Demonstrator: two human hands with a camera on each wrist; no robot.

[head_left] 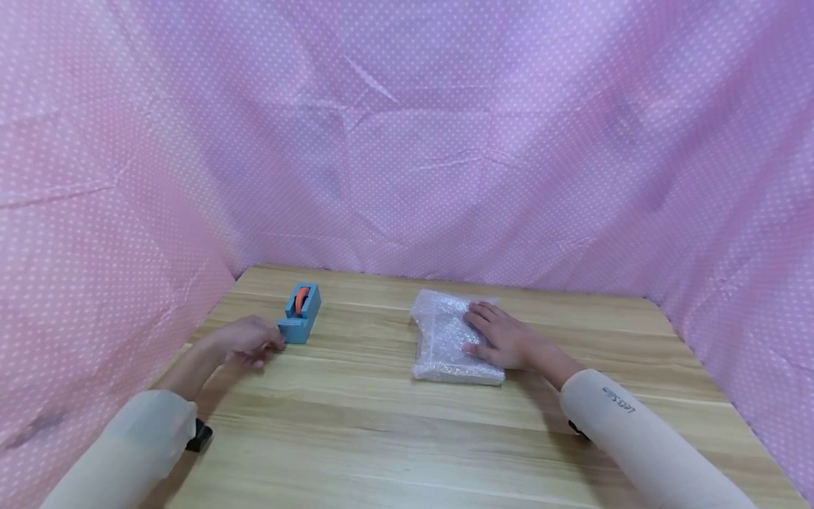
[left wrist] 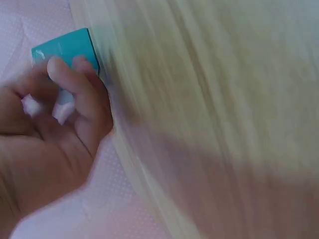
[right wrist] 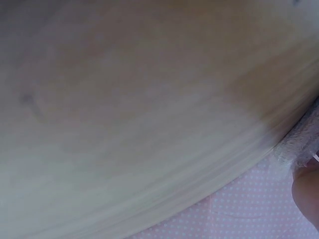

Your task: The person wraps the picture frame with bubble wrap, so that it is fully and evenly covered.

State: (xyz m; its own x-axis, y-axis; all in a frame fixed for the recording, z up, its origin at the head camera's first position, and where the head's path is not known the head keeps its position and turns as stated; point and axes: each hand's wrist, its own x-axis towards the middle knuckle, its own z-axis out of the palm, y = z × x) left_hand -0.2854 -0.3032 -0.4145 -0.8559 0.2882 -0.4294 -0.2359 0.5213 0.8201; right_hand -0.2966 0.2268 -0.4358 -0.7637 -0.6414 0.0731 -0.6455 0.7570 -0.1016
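Observation:
In the head view a blue tape dispenser (head_left: 305, 326) with an orange roll core (head_left: 302, 300) stands on the left of the table. My left hand (head_left: 249, 341) is at its front end, fingers bent and thumb close to a fingertip. The left wrist view has the same hand (left wrist: 65, 109) before the dispenser (left wrist: 75, 44), slightly blurred; whether tape lies between the fingertips cannot be made out. Right of centre lies a flat package in bubble wrap (head_left: 439, 346). My right hand (head_left: 505, 339) rests on its right side with fingers spread. In the right wrist view only a bit of bubble wrap (right wrist: 299, 144) shows.
The wooden table (head_left: 356, 424) carries the dispenser and the package, with a gap between them. Pink dotted cloth (head_left: 413, 177) hangs at the back and on both sides. A black strap piece (head_left: 200, 435) sits at the left wrist.

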